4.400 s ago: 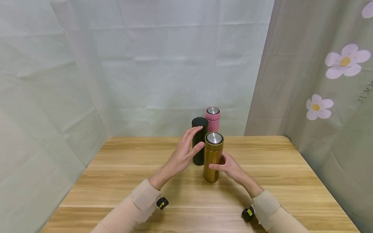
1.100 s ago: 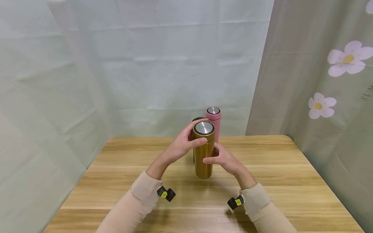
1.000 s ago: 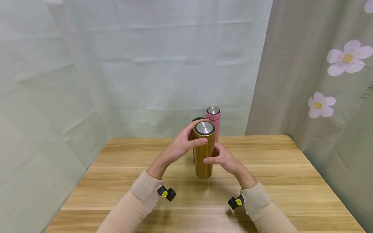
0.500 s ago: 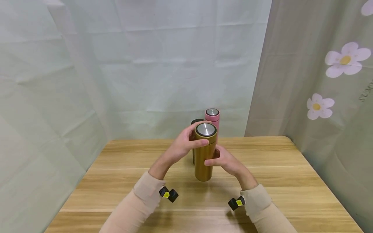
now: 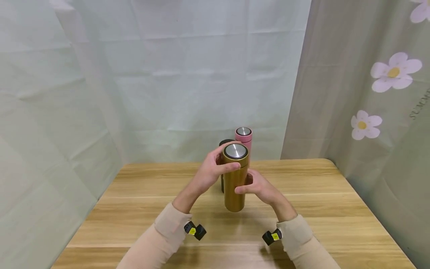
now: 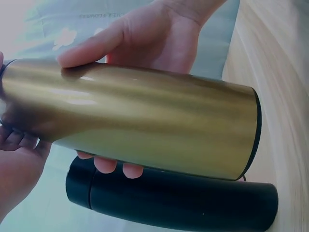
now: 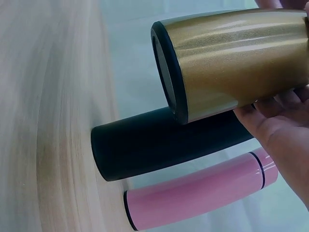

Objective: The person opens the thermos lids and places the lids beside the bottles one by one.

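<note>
- Wood-grain worktop (image 5: 302,194) runs wide either side of your flasks; back edge by the pale curtain (image 5: 188,112).
- Gold flask (image 5: 232,181) between your hands, base off the worktop.
- Your left hand (image 5: 209,170) grips near the cap; your right hand (image 5: 263,188) curls round the body lower down.
- Black flask (image 7: 159,145), pink flask (image 7: 193,195) upright just behind.
- All cylinders: gold metallic, black matte, pink smooth.

There are three cylindrical flasks: one gold metal flask (image 5: 231,179) between left grip (image 5: 209,172) and right grip (image 5: 263,188), one matte black flask (image 7: 140,145) and one pink flask (image 7: 193,193) beyond. Two black-and-yellow wrist devices (image 5: 200,232) sit behind the two grips; one wood-grain surface (image 5: 302,209) lies beneath; three pale pink flower prints (image 5: 366,126) show to the right.
</note>
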Demonstrator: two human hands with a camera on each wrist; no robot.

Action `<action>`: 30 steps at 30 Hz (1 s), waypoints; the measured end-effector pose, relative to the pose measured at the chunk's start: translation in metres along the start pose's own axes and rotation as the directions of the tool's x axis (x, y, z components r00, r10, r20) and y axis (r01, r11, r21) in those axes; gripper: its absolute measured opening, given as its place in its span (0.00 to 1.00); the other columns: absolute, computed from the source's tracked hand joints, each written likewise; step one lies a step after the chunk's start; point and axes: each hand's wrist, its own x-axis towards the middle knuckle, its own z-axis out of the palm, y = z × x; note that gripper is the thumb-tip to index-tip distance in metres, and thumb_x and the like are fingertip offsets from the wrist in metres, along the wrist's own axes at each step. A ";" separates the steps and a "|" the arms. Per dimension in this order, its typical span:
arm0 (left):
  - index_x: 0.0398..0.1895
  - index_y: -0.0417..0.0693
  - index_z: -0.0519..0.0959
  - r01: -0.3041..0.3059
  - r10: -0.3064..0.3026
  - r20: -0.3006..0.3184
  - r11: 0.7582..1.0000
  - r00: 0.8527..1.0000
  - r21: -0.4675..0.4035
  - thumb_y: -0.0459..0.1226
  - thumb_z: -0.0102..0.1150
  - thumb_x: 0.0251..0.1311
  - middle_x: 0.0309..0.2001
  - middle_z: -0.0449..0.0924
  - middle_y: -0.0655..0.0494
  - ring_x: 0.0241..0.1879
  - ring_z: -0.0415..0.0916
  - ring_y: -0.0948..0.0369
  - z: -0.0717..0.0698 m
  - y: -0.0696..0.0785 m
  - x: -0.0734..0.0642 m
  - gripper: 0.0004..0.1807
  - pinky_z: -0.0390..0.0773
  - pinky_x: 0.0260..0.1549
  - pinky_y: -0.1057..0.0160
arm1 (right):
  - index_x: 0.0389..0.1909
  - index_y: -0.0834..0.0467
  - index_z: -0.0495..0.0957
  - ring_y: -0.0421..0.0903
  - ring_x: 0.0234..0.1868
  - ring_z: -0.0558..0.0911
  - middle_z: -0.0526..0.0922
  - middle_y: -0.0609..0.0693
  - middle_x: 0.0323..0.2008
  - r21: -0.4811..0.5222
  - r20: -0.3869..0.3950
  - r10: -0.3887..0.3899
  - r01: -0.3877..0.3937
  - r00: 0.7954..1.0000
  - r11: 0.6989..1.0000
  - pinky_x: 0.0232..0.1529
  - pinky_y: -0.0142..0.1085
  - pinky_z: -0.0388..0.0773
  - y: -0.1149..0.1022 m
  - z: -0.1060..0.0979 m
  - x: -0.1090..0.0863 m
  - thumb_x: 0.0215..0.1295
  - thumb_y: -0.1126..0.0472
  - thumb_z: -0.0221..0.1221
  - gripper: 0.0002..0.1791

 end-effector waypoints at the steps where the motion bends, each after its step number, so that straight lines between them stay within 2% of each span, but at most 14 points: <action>1: 0.74 0.54 0.71 -0.005 0.005 -0.005 1.000 1.000 -0.005 0.61 0.74 0.56 0.61 0.79 0.48 0.58 0.78 0.51 0.001 0.000 0.000 0.45 0.75 0.61 0.51 | 0.71 0.60 0.69 0.56 0.62 0.80 0.79 0.57 0.63 -0.003 -0.001 0.000 0.000 1.000 1.000 0.63 0.51 0.76 0.000 0.000 0.000 0.66 0.50 0.69 0.37; 9: 0.74 0.56 0.71 -0.027 0.026 -0.049 1.000 0.998 -0.009 0.50 0.74 0.62 0.61 0.79 0.49 0.59 0.77 0.51 0.004 0.002 0.002 0.38 0.75 0.62 0.51 | 0.71 0.59 0.69 0.56 0.61 0.80 0.79 0.57 0.62 -0.033 -0.038 0.001 -0.002 0.999 0.999 0.62 0.49 0.77 -0.003 0.001 0.003 0.67 0.51 0.68 0.36; 16: 0.73 0.55 0.72 -0.029 0.030 -0.084 1.000 0.996 0.006 0.49 0.76 0.60 0.61 0.79 0.49 0.59 0.78 0.52 0.007 0.003 0.003 0.39 0.76 0.62 0.53 | 0.69 0.58 0.72 0.55 0.60 0.81 0.81 0.56 0.61 -0.043 -0.097 0.027 -0.031 0.995 0.999 0.62 0.49 0.77 -0.005 0.002 0.004 0.64 0.54 0.69 0.34; 23: 0.77 0.58 0.67 -0.026 0.026 -0.008 0.999 1.000 0.022 0.53 0.74 0.61 0.63 0.76 0.49 0.60 0.77 0.51 0.003 0.003 0.001 0.43 0.75 0.62 0.51 | 0.68 0.58 0.73 0.55 0.59 0.82 0.82 0.56 0.59 -0.026 -0.096 0.030 -0.032 0.995 0.999 0.61 0.49 0.78 -0.005 0.002 0.001 0.63 0.53 0.70 0.34; 30: 0.81 0.49 0.60 -0.043 0.044 0.079 0.999 0.996 -0.010 0.60 0.70 0.61 0.67 0.72 0.48 0.63 0.73 0.50 -0.004 0.004 0.000 0.51 0.73 0.63 0.51 | 0.66 0.62 0.73 0.57 0.56 0.83 0.83 0.58 0.56 -0.004 -0.063 0.005 -0.005 0.998 1.000 0.59 0.49 0.79 -0.008 0.004 -0.001 0.64 0.54 0.69 0.33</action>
